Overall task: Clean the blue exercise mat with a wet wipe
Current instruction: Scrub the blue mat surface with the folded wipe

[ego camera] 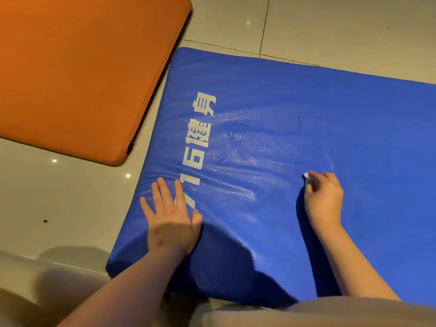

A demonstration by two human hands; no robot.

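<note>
- Nearby, the orange mat (77, 74) lies just beside the blue exercise mat (330, 119), so a wide stroke could stray onto it.
- Left hand (171, 220) lies flat, fingers spread, pressing the near-left edge; if it lifts, the wrinkled cover may bunch.
- Right hand (324, 197) is curled round the wet wipe (306, 176) mid-mat; so little wipe shows that knuckles may rub instead.

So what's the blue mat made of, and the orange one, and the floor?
The blue padded exercise mat looks like foam under shiny vinyl or fake leather: it glints and wrinkles near the left hand. The orange flat mat seems matte, maybe cloth-covered: no glints. The pale tiled floor looks like glossy ceramic: grout lines, light spots.
</note>
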